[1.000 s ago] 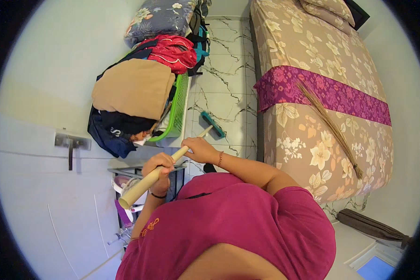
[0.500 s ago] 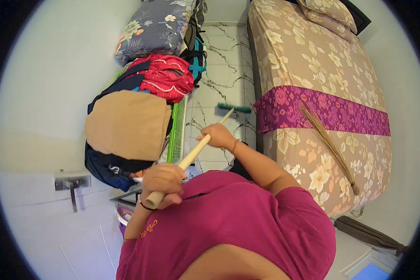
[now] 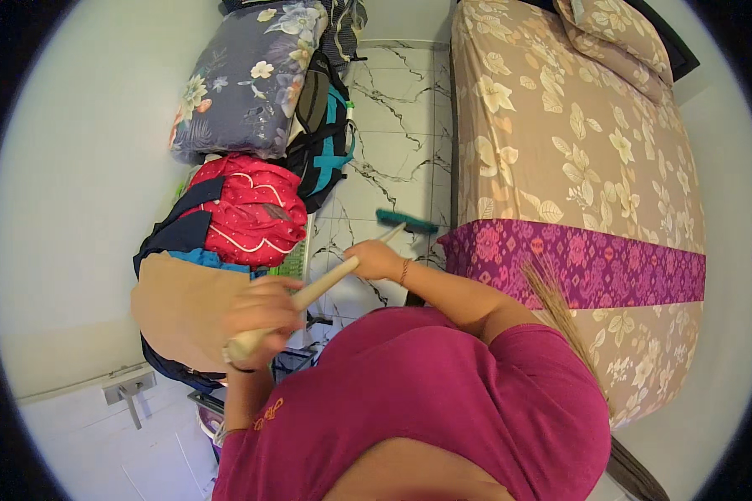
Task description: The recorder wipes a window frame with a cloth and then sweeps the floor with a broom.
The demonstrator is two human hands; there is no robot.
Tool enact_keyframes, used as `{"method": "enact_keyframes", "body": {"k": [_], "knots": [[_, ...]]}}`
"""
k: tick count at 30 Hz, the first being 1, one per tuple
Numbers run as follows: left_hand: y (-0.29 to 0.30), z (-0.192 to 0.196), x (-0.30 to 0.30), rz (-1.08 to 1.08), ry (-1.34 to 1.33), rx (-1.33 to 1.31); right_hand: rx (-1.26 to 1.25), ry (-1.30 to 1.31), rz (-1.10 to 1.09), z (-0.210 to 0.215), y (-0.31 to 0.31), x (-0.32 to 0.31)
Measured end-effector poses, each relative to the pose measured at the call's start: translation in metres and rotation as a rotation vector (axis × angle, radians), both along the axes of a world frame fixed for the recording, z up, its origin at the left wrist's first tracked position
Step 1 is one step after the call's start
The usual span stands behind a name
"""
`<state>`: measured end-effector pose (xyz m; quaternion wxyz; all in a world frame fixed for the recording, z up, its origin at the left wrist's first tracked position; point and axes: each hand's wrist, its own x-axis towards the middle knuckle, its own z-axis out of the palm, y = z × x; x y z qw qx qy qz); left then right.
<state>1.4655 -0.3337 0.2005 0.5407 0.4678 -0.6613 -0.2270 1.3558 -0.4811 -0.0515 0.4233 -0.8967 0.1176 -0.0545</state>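
A broom with a pale, thick handle (image 3: 324, 285) slants from the lower left to its green head (image 3: 407, 221), which is down at the marble-patterned floor (image 3: 380, 138) beside the bed. My left hand (image 3: 263, 313), slightly blurred, is wrapped round the handle near its top end. Farther down the shaft, my right hand (image 3: 376, 260) grips it with the arm reaching across from the right. The bristles are too small and blurred to make out.
Along the left wall stand folded tan cloth (image 3: 188, 305), red dotted fabric (image 3: 255, 209), a floral pillow (image 3: 246, 83) and a black and turquoise backpack (image 3: 326, 150). At right, the bed (image 3: 576, 150) bears a purple runner (image 3: 627, 271) and a bundle of thin sticks (image 3: 564, 313).
My view has shifted forward, so the bed and the piled items sit lower in the picture. The broom head has swung slightly left, and both hands have moved left with the handle.
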Motion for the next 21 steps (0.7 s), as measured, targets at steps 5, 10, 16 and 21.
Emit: {"method": "enact_keyframes", "body": {"k": [5, 10, 16, 21], "knots": [[-0.027, 0.041, 0.009, -0.186, 0.092, -0.027, -0.001, 0.039, 0.225, 0.051, -0.003, 0.000], [-0.071, 0.054, 0.029, -0.653, -0.334, -0.084, -0.127, 0.018, 0.137, 0.048, -0.068, 0.017], [-0.119, -0.031, 0.038, -0.208, -0.315, 0.289, -0.183, 0.026, -0.072, -0.025, -0.183, 0.053], [-0.148, -0.033, 0.100, -0.160, -0.255, 0.352, -0.133, 0.242, 0.064, -0.032, -0.213, 0.102]]}}
